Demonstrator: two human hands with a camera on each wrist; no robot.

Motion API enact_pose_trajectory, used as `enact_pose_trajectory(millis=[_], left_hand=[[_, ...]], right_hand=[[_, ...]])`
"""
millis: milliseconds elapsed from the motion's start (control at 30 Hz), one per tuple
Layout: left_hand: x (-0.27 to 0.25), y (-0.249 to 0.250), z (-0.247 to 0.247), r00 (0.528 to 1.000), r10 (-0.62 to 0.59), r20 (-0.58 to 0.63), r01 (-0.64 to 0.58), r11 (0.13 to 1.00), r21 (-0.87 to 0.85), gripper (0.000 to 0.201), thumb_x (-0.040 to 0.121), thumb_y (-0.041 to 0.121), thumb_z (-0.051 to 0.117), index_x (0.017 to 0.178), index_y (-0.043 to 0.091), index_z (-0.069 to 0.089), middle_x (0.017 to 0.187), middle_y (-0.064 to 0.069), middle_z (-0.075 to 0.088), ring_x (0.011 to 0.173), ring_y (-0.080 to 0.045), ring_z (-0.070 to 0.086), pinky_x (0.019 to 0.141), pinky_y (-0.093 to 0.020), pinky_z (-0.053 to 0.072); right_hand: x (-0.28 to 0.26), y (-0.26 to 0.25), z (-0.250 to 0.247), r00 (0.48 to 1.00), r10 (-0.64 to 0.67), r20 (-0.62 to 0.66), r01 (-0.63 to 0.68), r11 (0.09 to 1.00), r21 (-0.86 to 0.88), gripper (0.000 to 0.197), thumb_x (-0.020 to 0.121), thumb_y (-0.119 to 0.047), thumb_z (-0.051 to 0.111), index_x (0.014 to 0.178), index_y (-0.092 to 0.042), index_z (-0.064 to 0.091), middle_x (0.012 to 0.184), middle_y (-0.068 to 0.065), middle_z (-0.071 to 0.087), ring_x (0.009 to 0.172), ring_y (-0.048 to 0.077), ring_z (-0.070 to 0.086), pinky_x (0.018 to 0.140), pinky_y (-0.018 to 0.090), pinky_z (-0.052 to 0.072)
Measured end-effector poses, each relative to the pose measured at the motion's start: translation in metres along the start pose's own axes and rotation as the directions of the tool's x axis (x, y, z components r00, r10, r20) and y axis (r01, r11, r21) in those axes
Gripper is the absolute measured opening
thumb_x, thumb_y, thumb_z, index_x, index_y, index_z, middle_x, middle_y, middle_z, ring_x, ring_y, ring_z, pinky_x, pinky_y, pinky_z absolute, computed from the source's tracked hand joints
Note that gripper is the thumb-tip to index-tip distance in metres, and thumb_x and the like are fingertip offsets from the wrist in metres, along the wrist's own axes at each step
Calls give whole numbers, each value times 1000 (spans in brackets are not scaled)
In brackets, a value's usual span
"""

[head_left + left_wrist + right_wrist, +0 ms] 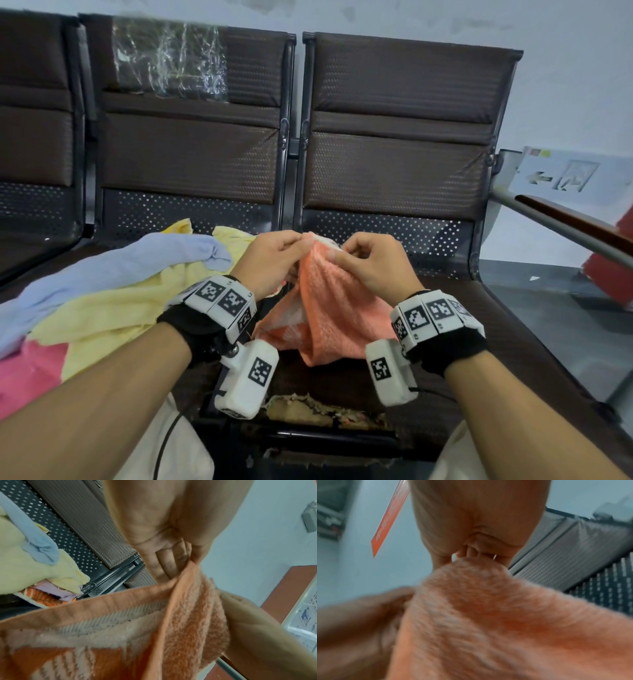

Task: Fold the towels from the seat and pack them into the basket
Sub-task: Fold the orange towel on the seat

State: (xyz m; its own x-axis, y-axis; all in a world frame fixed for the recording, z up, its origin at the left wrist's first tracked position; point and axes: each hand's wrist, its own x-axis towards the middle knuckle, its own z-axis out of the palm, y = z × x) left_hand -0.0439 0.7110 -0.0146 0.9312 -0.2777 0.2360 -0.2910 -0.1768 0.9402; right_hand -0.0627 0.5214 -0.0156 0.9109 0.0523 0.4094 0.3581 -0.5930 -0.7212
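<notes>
An orange towel (325,308) hangs bunched above the brown seat (513,359). My left hand (274,253) and right hand (370,260) pinch its top edge close together. In the left wrist view the towel (120,635) shows a hemmed edge and a pale woven band, with my fingers (164,561) curled on the hem. The right wrist view is blurred and filled by the orange towel (488,622) under my right hand's fingers (471,550). A pile on the left seat holds a blue towel (120,267), a yellow towel (130,308) and a pink towel (30,377). No basket is in view.
A row of dark brown padded seats with perforated metal backs (394,137) stands against a pale wall. Clear plastic wrap (171,58) covers part of one backrest. A metal armrest (565,226) runs at the right. The seat's front edge (308,411) is torn.
</notes>
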Motion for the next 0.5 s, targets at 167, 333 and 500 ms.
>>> enact_pose_trajectory(millis=[167, 333, 500], left_hand=[[0, 0, -22, 962, 74, -263, -51, 995, 91, 40, 92, 35, 54, 83, -2, 64, 82, -29, 60, 70, -27, 55, 77, -56, 52], [-2, -1, -49, 859, 56, -510, -44, 998, 36, 32, 92, 40, 48, 74, 17, 61, 67, 9, 51, 66, -9, 46, 67, -34, 42], [-4, -13, -68, 802, 34, -596, 9, 998, 69, 30, 96, 31, 44, 91, 7, 62, 70, 9, 50, 67, -7, 45, 71, -30, 37]], right_hand=[[-3, 19, -8, 983, 54, 178, 17, 927, -374, 59, 70, -64, 69, 51, -15, 41, 47, -7, 43, 45, 6, 40, 49, 28, 36], [-11, 35, -21, 876, 233, 422, 32, 845, -533, 58, 70, -74, 58, 57, -18, 54, 54, -9, 55, 52, 4, 51, 50, 22, 39], [-25, 39, -32, 790, 402, 463, 65, 696, -715, 58, 84, -71, 43, 96, -19, 66, 84, -3, 64, 73, 11, 56, 67, 27, 41]])
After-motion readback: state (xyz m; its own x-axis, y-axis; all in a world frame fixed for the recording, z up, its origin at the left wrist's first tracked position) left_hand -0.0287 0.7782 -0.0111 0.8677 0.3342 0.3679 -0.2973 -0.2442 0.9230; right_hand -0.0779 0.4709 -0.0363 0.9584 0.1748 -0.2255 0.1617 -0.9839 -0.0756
